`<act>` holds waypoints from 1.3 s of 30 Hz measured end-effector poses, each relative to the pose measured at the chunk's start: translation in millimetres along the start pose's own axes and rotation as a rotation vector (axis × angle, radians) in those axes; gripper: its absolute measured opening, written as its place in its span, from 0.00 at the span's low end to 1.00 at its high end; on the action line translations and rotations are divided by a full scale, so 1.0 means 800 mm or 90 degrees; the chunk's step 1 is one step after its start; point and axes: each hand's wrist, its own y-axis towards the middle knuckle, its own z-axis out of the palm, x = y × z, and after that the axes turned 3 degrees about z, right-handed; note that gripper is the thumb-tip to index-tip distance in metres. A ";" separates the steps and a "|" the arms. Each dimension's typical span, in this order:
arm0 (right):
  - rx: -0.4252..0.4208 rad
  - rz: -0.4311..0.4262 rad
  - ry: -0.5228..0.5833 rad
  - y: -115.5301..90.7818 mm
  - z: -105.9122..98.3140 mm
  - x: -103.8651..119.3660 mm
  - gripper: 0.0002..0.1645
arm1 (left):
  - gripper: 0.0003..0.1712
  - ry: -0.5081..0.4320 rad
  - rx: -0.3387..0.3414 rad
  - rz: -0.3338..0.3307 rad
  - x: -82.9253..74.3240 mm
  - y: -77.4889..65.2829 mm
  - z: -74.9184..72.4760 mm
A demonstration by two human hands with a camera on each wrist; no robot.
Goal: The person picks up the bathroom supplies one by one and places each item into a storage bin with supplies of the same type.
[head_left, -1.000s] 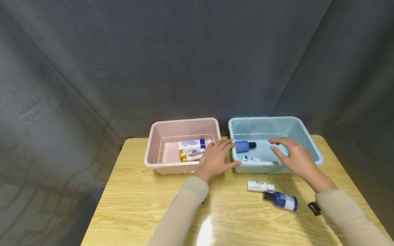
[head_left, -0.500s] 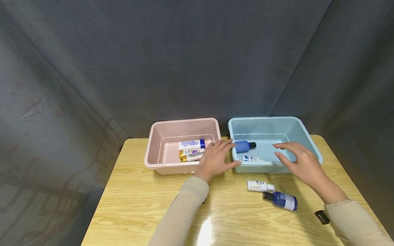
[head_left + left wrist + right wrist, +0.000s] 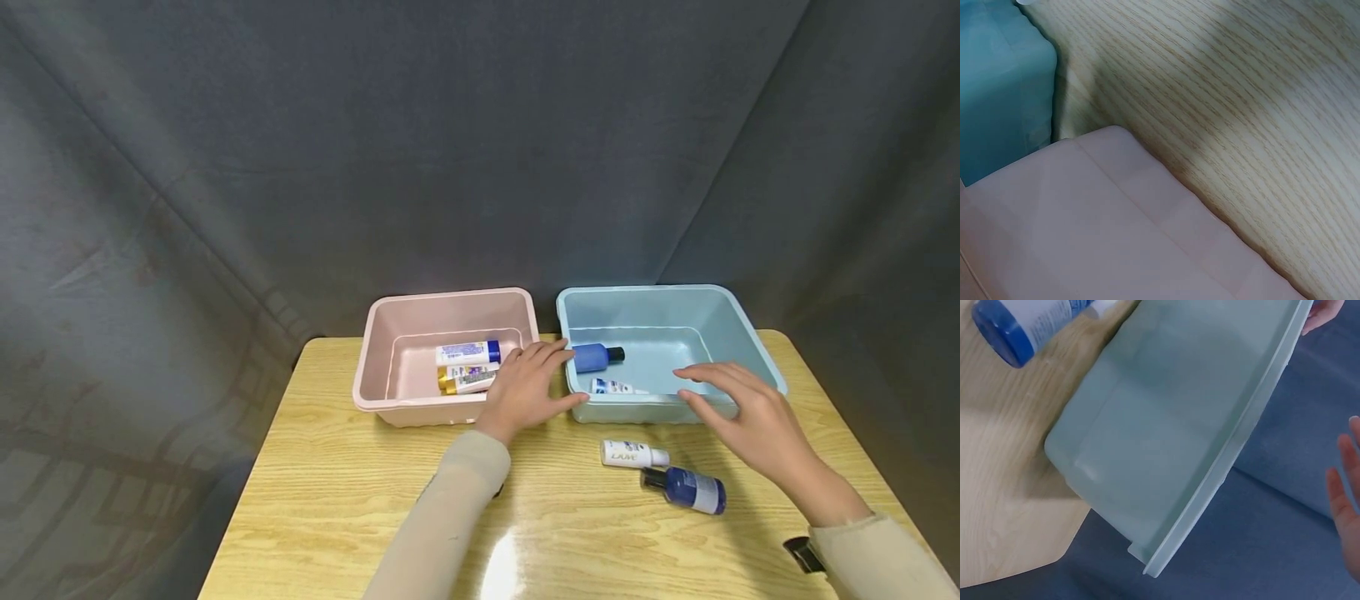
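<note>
My left hand (image 3: 525,390) lies over the gap between the pink bin (image 3: 420,405) and the light blue bin (image 3: 652,410). Its spread fingers reach the blue bin's left rim, holding nothing. My right hand (image 3: 761,421) hovers over the blue bin's front right part, thumb and fingers apart. That bin holds a blue bottle with a black cap (image 3: 590,357) and a small white tube (image 3: 611,387), partly hidden by the front wall. In front on the table lie a white bottle (image 3: 628,454) and a dark blue bottle with a black cap (image 3: 693,490).
Inside the pink bin lie a white tube with a blue cap (image 3: 461,353) and yellow-capped white bottles (image 3: 474,382), partly covered by my left hand. Both bins stand at the back of the wooden table (image 3: 337,500), against a dark grey curtain (image 3: 450,150).
My right hand has drawn back toward the near right, away from the middle of the blue bin. The left hand, bins and bottles have stayed in place.
</note>
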 end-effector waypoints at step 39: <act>0.021 0.107 0.062 -0.111 -0.009 -0.036 0.29 | 0.46 -0.002 0.001 0.004 0.000 0.002 -0.001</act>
